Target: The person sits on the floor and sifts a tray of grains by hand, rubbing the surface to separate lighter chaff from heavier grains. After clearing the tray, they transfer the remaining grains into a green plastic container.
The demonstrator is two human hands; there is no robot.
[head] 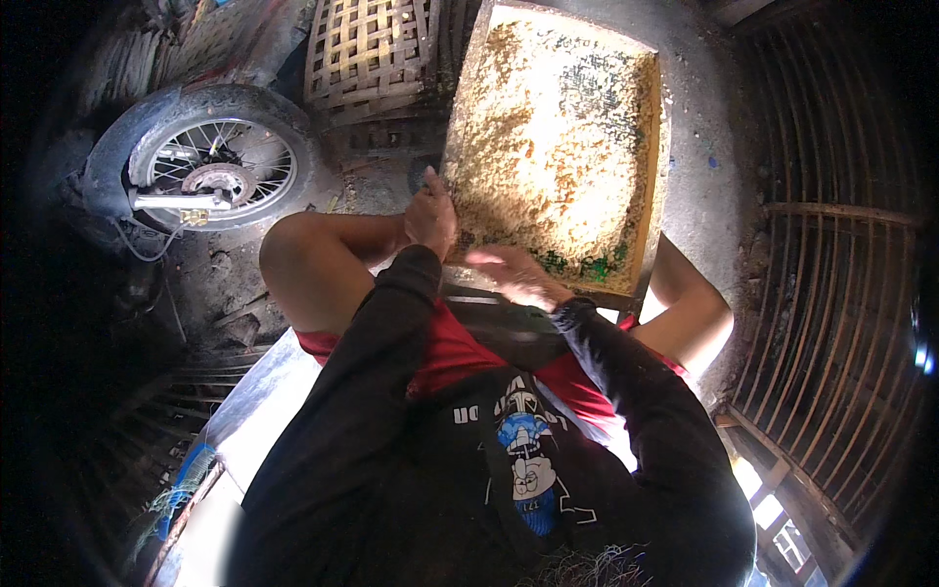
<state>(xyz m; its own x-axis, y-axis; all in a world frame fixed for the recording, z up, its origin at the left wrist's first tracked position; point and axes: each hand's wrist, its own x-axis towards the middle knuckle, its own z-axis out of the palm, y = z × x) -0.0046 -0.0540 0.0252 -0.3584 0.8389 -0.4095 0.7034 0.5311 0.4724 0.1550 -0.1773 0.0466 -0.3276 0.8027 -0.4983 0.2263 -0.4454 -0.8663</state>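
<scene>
In front of me, a wooden-framed tray (pixel 650 183) is tilted lengthwise away from my lap. A layer of pale, crumbly material (pixel 543 154) covers most of its bottom. Dark and green mesh (pixel 598 268) shows through at the near right corner and far right. My left hand (pixel 431 220) is at the tray's left side near the close corner, thumb pointing up along the frame; its other fingers are mostly hidden. Blurred by motion, my right hand (pixel 513 275) lies over the near edge, fingers pointing left. Whether it holds anything is unclear.
A spoked motorcycle wheel (pixel 220 165) with tyre lies to the left. Behind it stands a woven bamboo basket (pixel 370 51). Along the right runs a slatted bamboo partition (pixel 829 293). Blue and green netting (pixel 180 484) hangs at the lower left. The floor (pixel 708 139) is grey.
</scene>
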